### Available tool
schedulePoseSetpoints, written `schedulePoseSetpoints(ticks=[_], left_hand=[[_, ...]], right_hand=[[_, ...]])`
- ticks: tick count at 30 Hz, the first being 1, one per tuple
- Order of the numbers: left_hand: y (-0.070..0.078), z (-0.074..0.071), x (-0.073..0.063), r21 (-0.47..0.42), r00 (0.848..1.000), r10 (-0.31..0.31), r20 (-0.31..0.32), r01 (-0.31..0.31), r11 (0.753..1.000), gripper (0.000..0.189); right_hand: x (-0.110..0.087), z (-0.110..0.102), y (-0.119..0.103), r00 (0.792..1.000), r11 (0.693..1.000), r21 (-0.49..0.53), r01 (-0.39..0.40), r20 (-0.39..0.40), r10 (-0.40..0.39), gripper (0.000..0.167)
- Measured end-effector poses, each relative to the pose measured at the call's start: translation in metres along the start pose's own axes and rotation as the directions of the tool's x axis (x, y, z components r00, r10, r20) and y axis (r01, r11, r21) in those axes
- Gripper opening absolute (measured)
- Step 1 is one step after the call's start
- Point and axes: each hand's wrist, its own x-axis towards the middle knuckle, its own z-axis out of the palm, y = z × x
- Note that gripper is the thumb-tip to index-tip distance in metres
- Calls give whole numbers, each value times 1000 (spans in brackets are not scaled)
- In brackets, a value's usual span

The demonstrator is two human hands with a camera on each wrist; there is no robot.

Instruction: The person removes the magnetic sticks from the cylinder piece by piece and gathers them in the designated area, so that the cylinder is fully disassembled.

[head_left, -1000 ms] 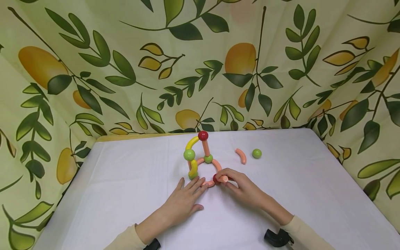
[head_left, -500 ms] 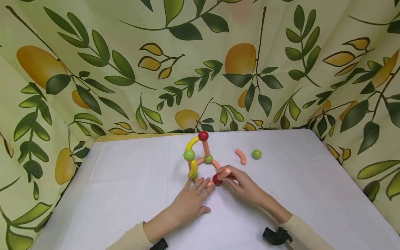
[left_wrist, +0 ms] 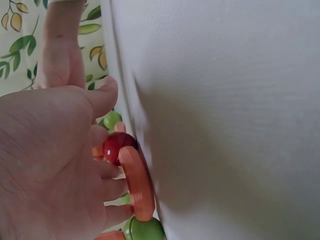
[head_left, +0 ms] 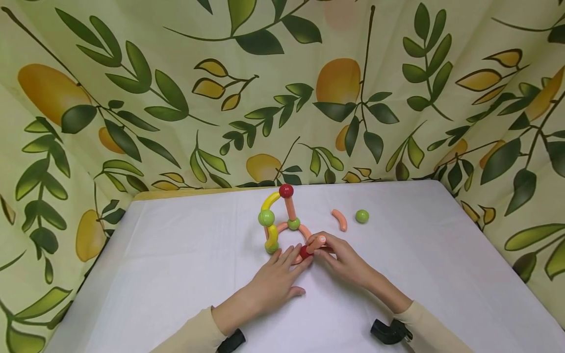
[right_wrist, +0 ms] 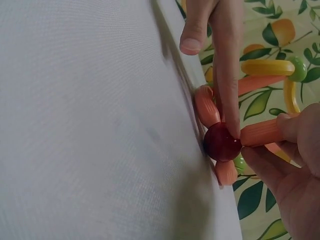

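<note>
Magnetic-looking balls and sticks form a small structure, with a ring of curved orange sticks [left_wrist: 137,185] lying on the table. Above its far side a straight orange stick [head_left: 289,208] and yellow curved sticks [head_left: 270,200] rise to a red ball [head_left: 286,190]. My right hand [head_left: 344,257] pinches another orange stick [right_wrist: 262,132], whose lower end meets the near red ball [right_wrist: 220,142] of the ring. My left hand [head_left: 275,282] lies over the ring's near side with its fingers extended, one fingertip touching that red ball in the right wrist view.
A loose curved orange stick [head_left: 340,220] and a loose green ball [head_left: 362,216] lie to the right, behind the right hand. A white cloth covers the table [head_left: 176,264]. A leaf-patterned curtain [head_left: 282,98] hangs behind it.
My left hand has slid right along the ring to the near red ball. The stick in my right hand has tilted up from the ball.
</note>
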Motion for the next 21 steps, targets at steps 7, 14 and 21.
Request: schedulePoseSetpoints(ticks=[7, 14, 21], left_hand=[[-2, 2, 5, 9, 1000, 4, -3, -4, 1000, 66], [-3, 7, 7, 23, 1000, -2, -15, 2, 1000, 68], [-1, 6, 8, 37, 1000, -18, 2, 17, 999, 68]], right_hand=[[1, -1, -2, 999, 999, -24, -47, -12, 46, 16], [1, -2, 0, 995, 997, 22, -75, -62, 76, 15], [2, -3, 7, 961, 968, 102, -229, -136, 242, 26]])
